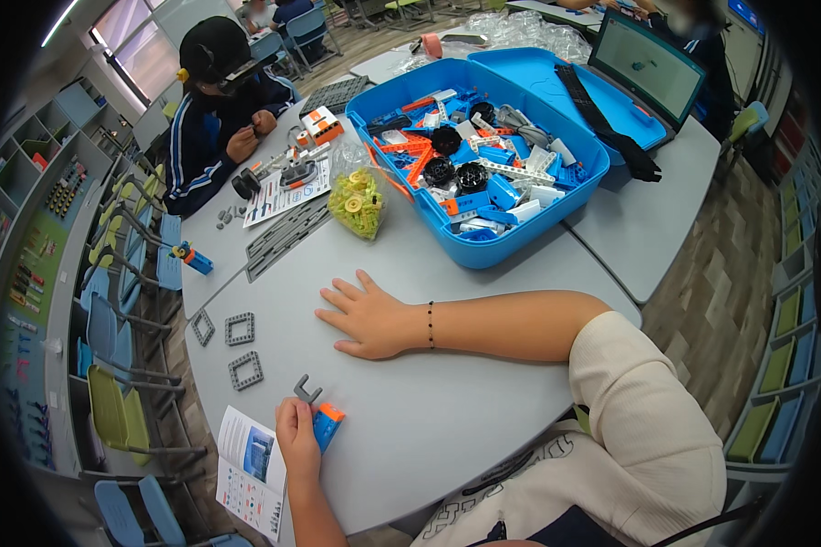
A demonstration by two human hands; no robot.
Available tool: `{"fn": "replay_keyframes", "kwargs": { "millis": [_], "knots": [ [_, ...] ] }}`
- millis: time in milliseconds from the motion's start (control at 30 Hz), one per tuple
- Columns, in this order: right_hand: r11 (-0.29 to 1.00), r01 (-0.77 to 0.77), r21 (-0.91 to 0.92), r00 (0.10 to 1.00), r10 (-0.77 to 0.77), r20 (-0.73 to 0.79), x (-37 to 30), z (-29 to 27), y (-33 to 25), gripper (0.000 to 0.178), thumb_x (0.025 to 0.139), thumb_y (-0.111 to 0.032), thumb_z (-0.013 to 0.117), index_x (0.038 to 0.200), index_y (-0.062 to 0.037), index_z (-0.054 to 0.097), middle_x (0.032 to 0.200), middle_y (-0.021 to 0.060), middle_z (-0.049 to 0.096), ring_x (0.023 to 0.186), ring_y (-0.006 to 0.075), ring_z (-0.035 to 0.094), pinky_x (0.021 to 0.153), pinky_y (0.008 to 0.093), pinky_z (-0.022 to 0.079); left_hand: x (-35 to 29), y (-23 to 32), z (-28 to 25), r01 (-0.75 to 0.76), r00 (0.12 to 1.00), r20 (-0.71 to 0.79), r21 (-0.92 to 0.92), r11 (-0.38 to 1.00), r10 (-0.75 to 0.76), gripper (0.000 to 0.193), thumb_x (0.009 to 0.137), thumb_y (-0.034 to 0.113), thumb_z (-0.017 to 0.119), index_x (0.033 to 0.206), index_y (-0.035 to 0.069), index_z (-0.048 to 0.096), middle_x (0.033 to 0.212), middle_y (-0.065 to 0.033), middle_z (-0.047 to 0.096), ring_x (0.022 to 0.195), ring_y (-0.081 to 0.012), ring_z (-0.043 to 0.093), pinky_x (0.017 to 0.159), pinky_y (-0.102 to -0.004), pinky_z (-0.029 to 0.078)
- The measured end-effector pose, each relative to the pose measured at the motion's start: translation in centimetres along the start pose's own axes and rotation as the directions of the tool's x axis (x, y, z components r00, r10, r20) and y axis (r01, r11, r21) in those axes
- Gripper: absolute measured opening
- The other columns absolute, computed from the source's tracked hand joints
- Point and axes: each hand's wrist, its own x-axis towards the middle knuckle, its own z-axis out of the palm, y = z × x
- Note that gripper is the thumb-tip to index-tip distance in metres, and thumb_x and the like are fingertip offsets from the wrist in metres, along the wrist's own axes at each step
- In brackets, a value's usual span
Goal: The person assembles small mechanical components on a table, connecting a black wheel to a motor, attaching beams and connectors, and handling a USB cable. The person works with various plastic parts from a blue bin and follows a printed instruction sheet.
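Observation:
My left hand [298, 436] is closed at the near left of the table. A blue-and-orange building block [327, 426] juts out at its right side, partly hidden by the fingers. By the fingertips is a grey fork-shaped piece [307, 390]; I cannot tell if it is joined to the block. Beside this hand lies an opened printed booklet [254, 472], which the wrist partly overlaps. My right hand [374, 317] rests palm down on the grey table [447, 401], fingers spread and holding nothing. Left of it lie grey square frame pieces [240, 328].
A large blue bin [511, 251] full of building pieces stands at the far right, before a laptop [648, 68]. Beside it are a bag of yellow-green pieces [357, 202] and grey beams [287, 235]. Across the table, a person [212, 137] sits near a partly built model [319, 126].

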Motion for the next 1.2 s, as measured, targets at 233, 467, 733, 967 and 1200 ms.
{"fn": "replay_keyframes", "kwargs": {
  "millis": [233, 467, 733, 967, 1200],
  "knots": [
    [1.000, -0.001, -0.005, 1.000, 0.001, -0.009, 0.0, 0.0, 0.0, 0.060, 0.093, -0.043, 0.043, 0.139, -0.0059, 0.039, 0.146, 0.0228, 0.029, 0.137, 0.0391, 0.024, 0.108, 0.0613, 0.015, -0.2, 0.4, 0.2, 0.025, 1.000, -0.014, -0.078, 0.997, -0.027, 0.019, 0.098, 0.015, 0.045, 0.085, 0.002, 0.049, 0.087, -0.0056, 0.047, 0.082, -0.0119, 0.048, 0.078, -0.0255, 0.040],
    [1.000, 0.003, 0.008, 0.999, -0.003, -0.033, -0.1, 0.1, 0.1, 0.058, 0.092, -0.043, 0.044, 0.137, -0.0066, 0.041, 0.145, 0.0227, 0.031, 0.137, 0.0399, 0.024, 0.107, 0.0620, 0.015, -0.2, 0.6, 0.3, 0.009, 1.000, -0.010, -0.113, 0.994, -0.011, 0.017, 0.098, 0.014, 0.046, 0.090, 0.000, 0.052, 0.091, -0.0058, 0.048, 0.084, -0.0118, 0.049, 0.081, -0.0256, 0.040],
    [0.999, 0.020, 0.040, 0.998, -0.017, -0.057, 0.0, 0.5, 0.3, 0.055, 0.091, -0.042, 0.046, 0.135, -0.0078, 0.044, 0.142, 0.0227, 0.034, 0.135, 0.0419, 0.025, 0.106, 0.0633, 0.016, -0.1, 0.5, 0.2, -0.002, 1.000, -0.001, -0.061, 0.998, 0.002, 0.013, 0.096, 0.012, 0.048, 0.092, 0.000, 0.053, 0.093, -0.0055, 0.049, 0.086, -0.0125, 0.049, 0.082, -0.0260, 0.040],
    [0.990, 0.046, 0.131, 0.990, -0.027, -0.140, -0.6, -3.1, -1.9, 0.047, 0.087, -0.029, 0.058, 0.127, -0.0060, 0.049, 0.134, 0.0210, 0.043, 0.127, 0.0373, 0.038, 0.102, 0.0550, 0.032, -0.4, 1.0, 0.6, -0.003, 0.999, -0.034, -0.144, 0.990, -0.001, 0.013, 0.095, 0.010, 0.047, 0.089, 0.000, 0.052, 0.090, -0.0055, 0.048, 0.085, -0.0129, 0.049, 0.082, -0.0269, 0.040],
    [0.848, 0.361, 0.387, 0.827, -0.100, -0.553, -5.0, -16.8, -2.8, 0.030, 0.083, -0.006, 0.061, 0.113, -0.0008, 0.058, 0.106, 0.0133, 0.063, 0.100, 0.0282, 0.059, 0.088, 0.0381, 0.046, -0.1, 0.8, 0.5, -0.059, 0.997, -0.045, -0.032, 0.998, 0.058, 0.011, 0.091, 0.008, 0.048, 0.083, 0.001, 0.050, 0.083, -0.0073, 0.051, 0.082, -0.0187, 0.049, 0.094, -0.0344, 0.034]
  ]
}}
